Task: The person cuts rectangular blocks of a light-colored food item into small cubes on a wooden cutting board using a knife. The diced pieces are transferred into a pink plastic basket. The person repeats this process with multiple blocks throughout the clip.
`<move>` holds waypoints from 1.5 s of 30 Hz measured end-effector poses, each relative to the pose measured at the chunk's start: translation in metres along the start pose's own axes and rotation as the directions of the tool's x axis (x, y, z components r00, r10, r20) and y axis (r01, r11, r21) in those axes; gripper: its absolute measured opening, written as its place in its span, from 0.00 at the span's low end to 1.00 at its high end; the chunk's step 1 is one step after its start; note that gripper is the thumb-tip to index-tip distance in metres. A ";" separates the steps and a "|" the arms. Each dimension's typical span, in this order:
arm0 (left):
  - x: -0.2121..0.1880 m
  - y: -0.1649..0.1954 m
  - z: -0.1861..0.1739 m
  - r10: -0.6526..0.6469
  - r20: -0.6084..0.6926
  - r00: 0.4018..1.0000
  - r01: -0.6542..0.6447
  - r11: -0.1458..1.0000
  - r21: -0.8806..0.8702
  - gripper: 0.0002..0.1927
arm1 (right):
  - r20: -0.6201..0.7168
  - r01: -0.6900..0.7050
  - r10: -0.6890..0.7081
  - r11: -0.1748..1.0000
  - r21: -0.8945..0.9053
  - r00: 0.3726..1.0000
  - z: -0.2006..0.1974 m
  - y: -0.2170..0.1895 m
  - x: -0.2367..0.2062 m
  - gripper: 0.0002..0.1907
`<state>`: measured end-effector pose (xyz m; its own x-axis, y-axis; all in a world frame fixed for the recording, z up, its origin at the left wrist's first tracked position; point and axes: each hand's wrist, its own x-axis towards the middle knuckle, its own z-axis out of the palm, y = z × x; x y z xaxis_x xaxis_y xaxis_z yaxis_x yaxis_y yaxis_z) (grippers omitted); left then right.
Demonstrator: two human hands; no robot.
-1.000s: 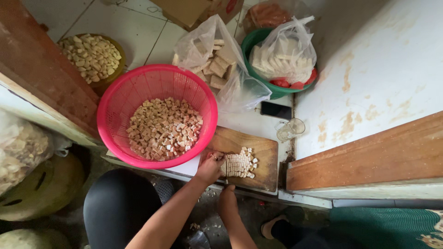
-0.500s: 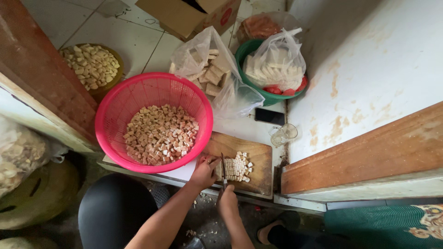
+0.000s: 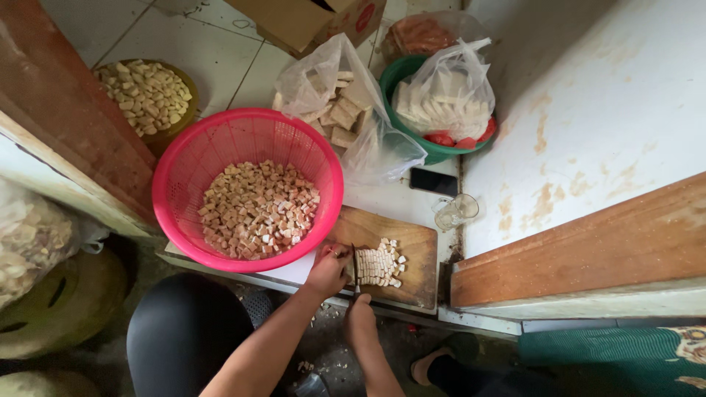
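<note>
My left hand (image 3: 328, 267) rests on the near left part of a wooden cutting board (image 3: 412, 246), pressing on a pale piece that is mostly hidden under the fingers. My right hand (image 3: 359, 312) is at the board's near edge, closed on a knife (image 3: 354, 266) whose blade points away from me. Right of the blade lies a pile of small pale cubes (image 3: 379, 265). A pink plastic basket (image 3: 193, 157) with several tan cubes stands just left of the board.
A clear bag of larger pale chunks (image 3: 340, 110) lies behind the board. Further back, a green bowl (image 3: 403, 72) holds a bag of white slabs. A yellow bowl of pieces (image 3: 147, 92), a phone (image 3: 434, 181), a glass mug (image 3: 454, 212), a cardboard box (image 3: 309, 22) and wooden planks (image 3: 588, 242) surround them.
The knife blade now shows upright between my hands and the cube pile. My left hand has shifted slightly left off the pile. The camera view has drifted a little.
</note>
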<state>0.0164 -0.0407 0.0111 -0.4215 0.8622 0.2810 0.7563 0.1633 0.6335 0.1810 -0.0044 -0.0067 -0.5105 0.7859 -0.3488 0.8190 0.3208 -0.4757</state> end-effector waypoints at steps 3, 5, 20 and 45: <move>0.000 0.001 0.000 -0.044 0.027 0.999 0.043 0.999 0.029 0.30 | 0.004 0.031 -0.031 0.999 -0.023 1.000 0.004 0.003 0.002 0.09; 0.000 0.001 0.001 -0.061 0.037 0.997 0.059 0.997 0.047 0.30 | 0.007 0.046 -0.045 0.998 -0.032 0.999 0.008 0.006 0.004 0.09; -0.001 -0.001 0.004 -0.154 0.154 0.976 0.150 0.988 0.033 0.32 | 0.102 -0.049 0.051 0.998 -0.028 0.993 0.012 0.016 0.016 0.11; 0.000 -0.008 -0.003 -0.039 0.052 0.998 0.045 0.991 -0.125 0.36 | -0.010 0.014 -0.014 0.999 0.041 1.000 -0.011 -0.002 0.006 0.15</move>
<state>0.0089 -0.0437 0.0077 -0.4238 0.8790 0.2184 0.6682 0.1406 0.7306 0.1796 0.0055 0.0015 -0.5191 0.7865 -0.3346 0.8002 0.3097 -0.5137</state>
